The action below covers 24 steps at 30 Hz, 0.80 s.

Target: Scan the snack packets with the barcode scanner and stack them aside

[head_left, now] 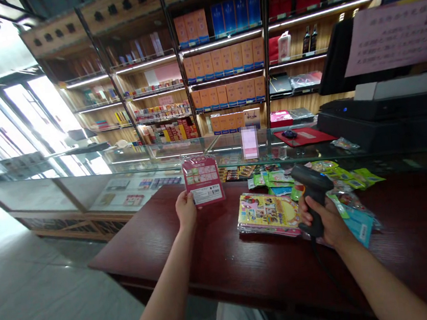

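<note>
My left hand (186, 212) pinches the lower left edge of a flat pink packet (202, 179), held up above the desk with a white barcode label facing me. Wrapped round the handle of a black barcode scanner (313, 182) is my right hand (326, 219); a cable hangs from the scanner's base. The scanner's head points left and up, towards the packet's side. Between my hands lies a stack of yellow and pink plastic-wrapped packets (266, 213), its right end partly behind my right fingers. A blue packet (361, 225) lies beyond my right wrist.
Small green packets (279, 178) are spread along the back of the dark wooden desk (217, 257). Behind it runs a glass display counter (140, 160). A monitor (335, 59) and a mouse (290, 134) on a red mat stand at the right. Shelves of boxes line the wall.
</note>
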{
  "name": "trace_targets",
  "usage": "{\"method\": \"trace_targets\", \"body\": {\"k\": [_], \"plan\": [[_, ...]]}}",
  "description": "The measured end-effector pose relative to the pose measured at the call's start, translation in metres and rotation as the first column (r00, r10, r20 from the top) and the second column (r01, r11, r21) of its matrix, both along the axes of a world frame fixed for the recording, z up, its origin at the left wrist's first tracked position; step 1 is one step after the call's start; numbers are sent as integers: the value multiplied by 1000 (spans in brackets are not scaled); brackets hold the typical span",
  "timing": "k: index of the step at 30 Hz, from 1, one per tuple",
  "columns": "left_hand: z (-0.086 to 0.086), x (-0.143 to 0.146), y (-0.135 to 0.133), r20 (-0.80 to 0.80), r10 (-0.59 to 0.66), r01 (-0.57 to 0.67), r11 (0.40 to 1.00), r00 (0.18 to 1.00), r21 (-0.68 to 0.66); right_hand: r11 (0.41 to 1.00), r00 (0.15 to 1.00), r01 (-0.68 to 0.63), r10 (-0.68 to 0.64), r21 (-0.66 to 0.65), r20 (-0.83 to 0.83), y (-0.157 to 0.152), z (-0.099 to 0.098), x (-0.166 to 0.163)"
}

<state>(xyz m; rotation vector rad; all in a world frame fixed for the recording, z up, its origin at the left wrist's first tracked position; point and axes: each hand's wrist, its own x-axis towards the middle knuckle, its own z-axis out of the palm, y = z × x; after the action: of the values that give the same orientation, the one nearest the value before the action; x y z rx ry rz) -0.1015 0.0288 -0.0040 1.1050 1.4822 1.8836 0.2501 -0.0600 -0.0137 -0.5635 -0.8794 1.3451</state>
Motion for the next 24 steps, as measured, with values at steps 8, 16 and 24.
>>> {"method": "trace_targets", "body": {"k": [8, 16, 24], "plan": [[-7, -33, -3, 1, 44, -42, 972, 999, -232, 1000, 1000, -15, 15, -2, 11, 0, -1, 2], [-31, -47, 12, -118, 65, -108, 908, 991, -405, 1000, 999, -28, 29, -11, 18, 0, -3, 1], [-41, -57, 30, -307, 57, -202, 862, 950, -466, 998, 999, -44, 44, -41, 9, 1, -4, 1]]}}
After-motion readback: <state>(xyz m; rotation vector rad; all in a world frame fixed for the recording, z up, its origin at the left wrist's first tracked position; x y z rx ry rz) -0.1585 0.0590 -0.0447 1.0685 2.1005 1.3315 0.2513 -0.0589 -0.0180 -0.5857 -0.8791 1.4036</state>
